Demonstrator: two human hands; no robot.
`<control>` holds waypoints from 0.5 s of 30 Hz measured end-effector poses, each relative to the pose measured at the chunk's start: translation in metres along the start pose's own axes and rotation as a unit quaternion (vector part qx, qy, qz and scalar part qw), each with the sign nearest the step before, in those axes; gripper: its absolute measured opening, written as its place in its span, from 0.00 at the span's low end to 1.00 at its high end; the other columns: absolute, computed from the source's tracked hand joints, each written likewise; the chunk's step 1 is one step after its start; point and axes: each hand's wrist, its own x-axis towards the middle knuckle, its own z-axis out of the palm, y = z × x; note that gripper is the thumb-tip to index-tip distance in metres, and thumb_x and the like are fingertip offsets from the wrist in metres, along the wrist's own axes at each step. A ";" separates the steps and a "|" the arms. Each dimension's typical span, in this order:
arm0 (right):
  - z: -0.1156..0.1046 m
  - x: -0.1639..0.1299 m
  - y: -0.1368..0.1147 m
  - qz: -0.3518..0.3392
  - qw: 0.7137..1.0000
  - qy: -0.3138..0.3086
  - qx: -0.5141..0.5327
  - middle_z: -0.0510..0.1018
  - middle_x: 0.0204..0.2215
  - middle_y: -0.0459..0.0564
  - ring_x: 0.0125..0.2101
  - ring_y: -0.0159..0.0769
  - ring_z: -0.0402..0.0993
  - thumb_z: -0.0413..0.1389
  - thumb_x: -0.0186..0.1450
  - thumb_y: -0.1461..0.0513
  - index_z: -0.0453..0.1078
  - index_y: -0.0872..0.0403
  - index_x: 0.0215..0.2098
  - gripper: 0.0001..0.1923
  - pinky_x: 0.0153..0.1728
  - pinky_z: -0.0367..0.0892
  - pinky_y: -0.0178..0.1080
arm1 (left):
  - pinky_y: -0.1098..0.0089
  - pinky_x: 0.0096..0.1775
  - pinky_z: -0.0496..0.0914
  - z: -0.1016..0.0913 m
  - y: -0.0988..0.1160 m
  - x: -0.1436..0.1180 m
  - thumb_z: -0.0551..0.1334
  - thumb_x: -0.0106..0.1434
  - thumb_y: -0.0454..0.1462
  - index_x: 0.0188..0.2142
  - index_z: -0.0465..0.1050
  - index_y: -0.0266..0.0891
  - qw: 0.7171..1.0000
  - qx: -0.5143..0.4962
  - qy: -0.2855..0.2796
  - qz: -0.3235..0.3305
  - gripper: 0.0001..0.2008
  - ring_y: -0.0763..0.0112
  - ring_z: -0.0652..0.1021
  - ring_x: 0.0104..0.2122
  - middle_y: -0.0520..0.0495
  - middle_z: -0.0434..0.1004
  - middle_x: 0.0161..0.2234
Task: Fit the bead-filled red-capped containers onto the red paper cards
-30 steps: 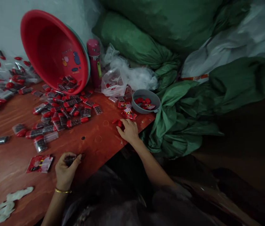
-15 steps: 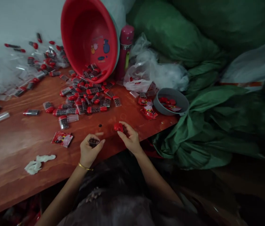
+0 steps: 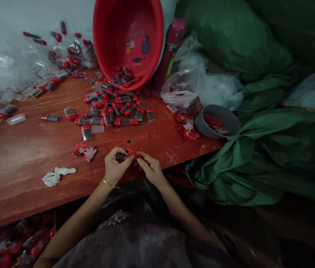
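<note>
While the left hand (image 3: pixel 115 167) grips an open vial (image 3: pixel 121 156) at the table's (image 3: pixel 20 160) near edge, the right hand (image 3: pixel 150 169), touching it from the right, pinches a red cap (image 3: pixel 136 156) just beside the vial's mouth.

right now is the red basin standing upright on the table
No, the red basin is tipped on its side, with red-capped tubes spilling from its mouth onto the wooden table.
</note>
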 end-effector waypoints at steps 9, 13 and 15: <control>-0.003 0.008 0.000 -0.060 0.903 -0.027 -0.424 0.75 0.39 0.53 0.41 0.43 0.65 0.48 0.66 0.60 0.72 0.51 0.48 0.15 0.46 0.57 0.48 | 0.72 0.31 0.72 -0.022 -0.020 0.003 0.64 0.51 0.32 0.25 0.67 0.40 0.966 0.224 -0.118 0.053 0.05 0.70 0.80 0.29 0.50 0.82 0.33; -0.012 0.009 -0.003 -0.051 0.900 -0.084 -0.424 0.74 0.43 0.53 0.43 0.44 0.64 0.51 0.63 0.61 0.68 0.51 0.52 0.18 0.48 0.56 0.48 | 0.71 0.32 0.72 -0.019 -0.025 0.001 0.63 0.52 0.32 0.26 0.68 0.41 0.954 0.257 -0.124 0.089 0.05 0.70 0.80 0.30 0.51 0.82 0.32; -0.018 0.013 -0.011 -0.045 0.906 -0.105 -0.407 0.74 0.44 0.54 0.44 0.45 0.65 0.53 0.60 0.60 0.66 0.54 0.53 0.22 0.49 0.57 0.48 | 0.71 0.32 0.72 -0.017 -0.026 0.001 0.63 0.51 0.31 0.26 0.68 0.42 0.950 0.267 -0.121 0.110 0.05 0.70 0.79 0.30 0.52 0.81 0.31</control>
